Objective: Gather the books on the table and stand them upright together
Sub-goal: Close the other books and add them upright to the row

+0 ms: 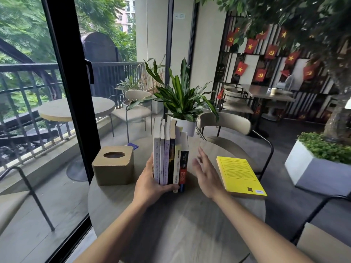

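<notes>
Several books [170,158] stand upright in a row, spines toward me, near the middle of the round grey table [171,221]. My left hand [150,184] grips the row from its left side, thumb wrapped under the front of the spines. My right hand [206,174] hovers just right of the row, fingers spread and holding nothing; it is blurred. A yellow book [239,175] lies flat on the table's right side, apart from the row and right of my right hand.
A wooden tissue box [114,167] sits on the table left of the books. Behind the table are a beige chair [226,124] and a potted plant [182,103]. A glass door frame [70,92] runs along the left. A white planter [319,171] stands at right.
</notes>
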Demonstrator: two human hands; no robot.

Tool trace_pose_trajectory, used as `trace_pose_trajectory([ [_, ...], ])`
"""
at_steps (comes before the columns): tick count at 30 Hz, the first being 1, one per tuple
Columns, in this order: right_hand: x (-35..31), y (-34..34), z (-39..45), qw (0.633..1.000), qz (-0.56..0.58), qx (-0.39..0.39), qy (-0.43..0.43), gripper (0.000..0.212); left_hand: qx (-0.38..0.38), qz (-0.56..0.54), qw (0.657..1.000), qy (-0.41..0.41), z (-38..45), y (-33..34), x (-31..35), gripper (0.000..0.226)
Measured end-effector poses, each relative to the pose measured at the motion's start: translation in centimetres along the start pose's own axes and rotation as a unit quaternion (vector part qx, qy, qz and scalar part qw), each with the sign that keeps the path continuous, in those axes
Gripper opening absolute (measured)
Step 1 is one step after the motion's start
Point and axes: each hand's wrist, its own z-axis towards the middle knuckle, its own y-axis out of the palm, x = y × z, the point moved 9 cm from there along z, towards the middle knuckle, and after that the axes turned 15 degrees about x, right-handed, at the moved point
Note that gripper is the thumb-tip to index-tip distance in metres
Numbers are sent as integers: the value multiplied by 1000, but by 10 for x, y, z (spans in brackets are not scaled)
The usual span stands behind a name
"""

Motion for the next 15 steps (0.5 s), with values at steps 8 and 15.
trace_pose_trajectory([
  [8, 49, -70, 17, 938, -327, 109, -19, 84, -8, -5, 1000, 2, 0, 2, 0, 119],
  [15, 110, -106, 10, 877, -435, 70, 191, 98, -11, -3, 1000, 1, 1, 1, 0, 118],
])
